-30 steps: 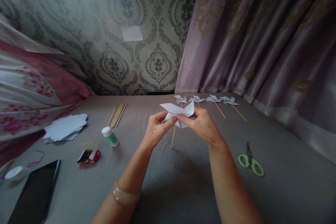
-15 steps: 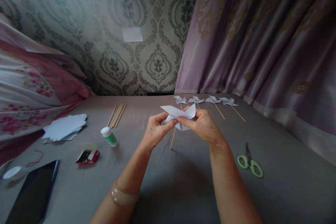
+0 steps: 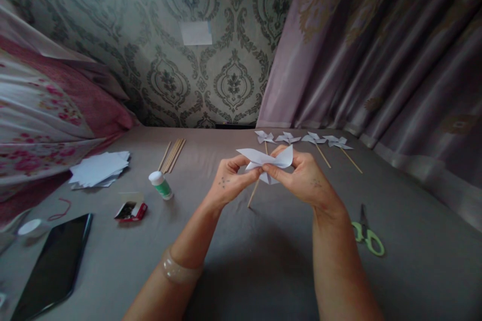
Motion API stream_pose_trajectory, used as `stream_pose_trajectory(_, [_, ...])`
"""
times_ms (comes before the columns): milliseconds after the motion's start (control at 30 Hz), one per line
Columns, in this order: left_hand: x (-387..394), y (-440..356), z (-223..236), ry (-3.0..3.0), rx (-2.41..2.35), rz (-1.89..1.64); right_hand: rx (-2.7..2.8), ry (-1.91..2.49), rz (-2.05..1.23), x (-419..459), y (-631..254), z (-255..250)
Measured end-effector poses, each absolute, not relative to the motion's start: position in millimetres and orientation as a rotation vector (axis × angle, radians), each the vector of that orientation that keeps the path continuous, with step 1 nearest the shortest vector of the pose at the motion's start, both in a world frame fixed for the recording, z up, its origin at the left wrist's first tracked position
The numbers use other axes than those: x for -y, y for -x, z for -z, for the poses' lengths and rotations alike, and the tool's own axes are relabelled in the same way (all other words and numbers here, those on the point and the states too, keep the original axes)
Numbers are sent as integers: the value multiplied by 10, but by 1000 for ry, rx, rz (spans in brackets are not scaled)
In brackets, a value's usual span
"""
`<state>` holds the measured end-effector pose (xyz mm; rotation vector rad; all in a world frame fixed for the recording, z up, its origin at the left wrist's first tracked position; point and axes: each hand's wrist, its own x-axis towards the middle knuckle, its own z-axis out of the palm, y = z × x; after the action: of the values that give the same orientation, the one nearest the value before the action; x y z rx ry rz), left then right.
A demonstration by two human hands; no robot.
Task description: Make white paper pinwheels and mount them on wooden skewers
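A white paper pinwheel [image 3: 276, 159] is held between my two hands above the table, its pointed blades sticking up and out. My left hand [image 3: 231, 178] pinches it from the left, and my right hand [image 3: 303, 173] grips it from the right. Both thumbs press near its centre, while the other fingers are mostly hidden behind the paper. A thin wooden stick [image 3: 254, 194] slants down from beneath the paper; how it joins the pinwheel is hidden.
Several finished pinwheels [image 3: 288, 138] lie at the back right. Green-handled scissors [image 3: 371, 241] rest beside my right forearm. Leftward are wooden sticks [image 3: 175, 155], a glue stick [image 3: 161, 185], a small red box [image 3: 131, 211], paper sheets [image 3: 100, 169] and a black phone [image 3: 54, 266].
The view has shifted, so the table items sit farther right and higher. Both hands keep hold of the pinwheel, which appears slightly turned; my right forearm now partly covers the scissors.
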<state>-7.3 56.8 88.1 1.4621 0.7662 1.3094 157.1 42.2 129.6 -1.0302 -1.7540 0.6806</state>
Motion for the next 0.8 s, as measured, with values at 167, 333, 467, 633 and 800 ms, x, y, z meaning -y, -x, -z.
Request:
stream_pose_trajectory(167, [-608, 91, -893, -1366, -778, -1306, 1694, 1022, -684, -501, -1501, -1227])
stream_pose_trajectory(333, [-684, 120, -786, -1399, -809, -1179, 1499, 1009, -811, -579, -1556, -1208])
stream_pose_trajectory(467, [-756, 60, -567, -1610, -946, -1040, 1267, 972, -895, -605, -1753, -1235])
stream_pose_trajectory(633, [-785, -63, -344, -1676, -976, -967, 1060, 942, -891, -659, -1988, -1205])
stream_pose_trajectory(800, [-764, -131, -272, -1627, -951, -986, 987, 973, -878, -723, -2084, -1160])
